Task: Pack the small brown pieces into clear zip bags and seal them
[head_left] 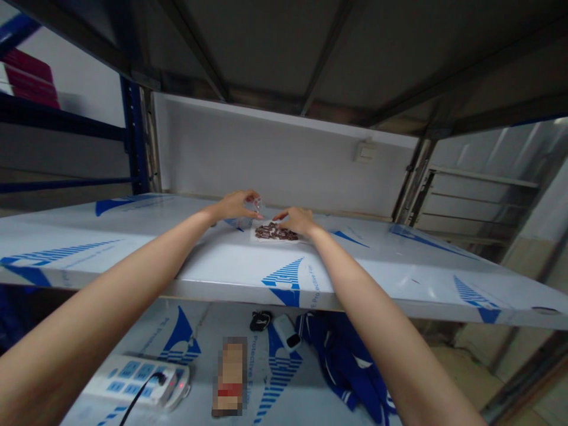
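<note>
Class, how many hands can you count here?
2: the left hand pinches something clear above the shelf; the right hand is at dark pieces on a white sheet.

Metal shelf (266, 47) overhead — low, wall (275, 154) behind

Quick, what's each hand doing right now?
Left hand: closed, pinching a small clear item.
Right hand: open, at a pile of small dark pieces, holding nothing visible.

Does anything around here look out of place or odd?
Yes: a crumpled blue cloth lies on the lower shelf beside a plugged-in power strip, looking dropped rather than stored. The upper shelf also still has its blue-printed protective film on.
</note>
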Tool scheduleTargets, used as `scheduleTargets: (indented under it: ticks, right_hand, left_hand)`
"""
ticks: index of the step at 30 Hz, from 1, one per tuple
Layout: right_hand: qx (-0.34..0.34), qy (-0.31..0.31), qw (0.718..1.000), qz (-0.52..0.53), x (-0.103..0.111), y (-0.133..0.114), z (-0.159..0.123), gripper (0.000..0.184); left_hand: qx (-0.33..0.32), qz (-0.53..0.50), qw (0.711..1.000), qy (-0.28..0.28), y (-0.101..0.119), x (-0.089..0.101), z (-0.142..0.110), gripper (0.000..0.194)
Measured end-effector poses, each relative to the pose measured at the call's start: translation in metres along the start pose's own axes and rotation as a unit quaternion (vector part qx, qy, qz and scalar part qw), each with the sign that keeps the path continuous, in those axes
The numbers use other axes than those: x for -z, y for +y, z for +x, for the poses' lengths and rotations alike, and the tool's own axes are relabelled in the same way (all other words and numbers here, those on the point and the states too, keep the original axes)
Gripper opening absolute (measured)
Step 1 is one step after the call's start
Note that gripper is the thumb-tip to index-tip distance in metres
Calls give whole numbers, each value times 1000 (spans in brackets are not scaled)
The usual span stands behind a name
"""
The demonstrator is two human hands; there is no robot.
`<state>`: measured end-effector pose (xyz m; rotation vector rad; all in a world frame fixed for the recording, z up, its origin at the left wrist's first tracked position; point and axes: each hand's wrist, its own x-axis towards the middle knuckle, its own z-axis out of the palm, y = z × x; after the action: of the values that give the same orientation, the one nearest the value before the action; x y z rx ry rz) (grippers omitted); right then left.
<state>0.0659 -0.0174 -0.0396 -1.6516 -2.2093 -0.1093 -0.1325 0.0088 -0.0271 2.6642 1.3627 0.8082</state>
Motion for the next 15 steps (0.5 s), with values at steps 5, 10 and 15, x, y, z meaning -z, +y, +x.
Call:
scheduleTargets:
  ticks: [5, 10, 15]
  right_hand:
    - [49, -41, 998, 3, -3, 2, 1, 17]
    - [68, -56, 996, 22, -4, 4, 2, 16]
    - [74, -21, 996, -38, -2, 0, -1, 12]
  left_hand:
    - [7, 21, 1000, -14, -2, -1, -2, 69]
    - [10, 40, 999, -16, -3, -1, 0, 66]
    - [16, 52, 998, -27, 0, -2, 1, 67]
